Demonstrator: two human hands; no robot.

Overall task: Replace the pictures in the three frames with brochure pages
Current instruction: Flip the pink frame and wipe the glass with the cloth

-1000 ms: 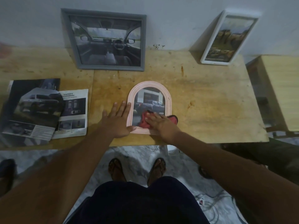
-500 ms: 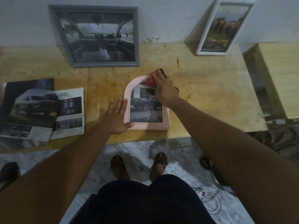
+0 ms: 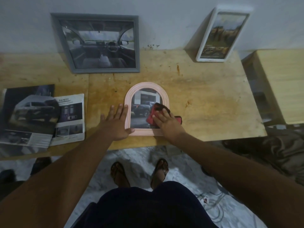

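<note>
Pink arched frame [image 3: 146, 85] lies flat at the near edge of the table [image 3: 213, 96], truck page inside. Left hand [image 3: 117, 124] is released and flat, touching the frame's left rail. Right hand [image 3: 167, 125] presses a red cloth [image 3: 151, 116] on the glass, fingers extended. Grey frame [image 3: 97, 45] and white frame [image 3: 222, 35] lean on the far wall. Brochure [image 3: 32, 116] lies left.

The loose brochure page [image 3: 69, 117] is headed "SAFETY"; its other print is too small.
</note>
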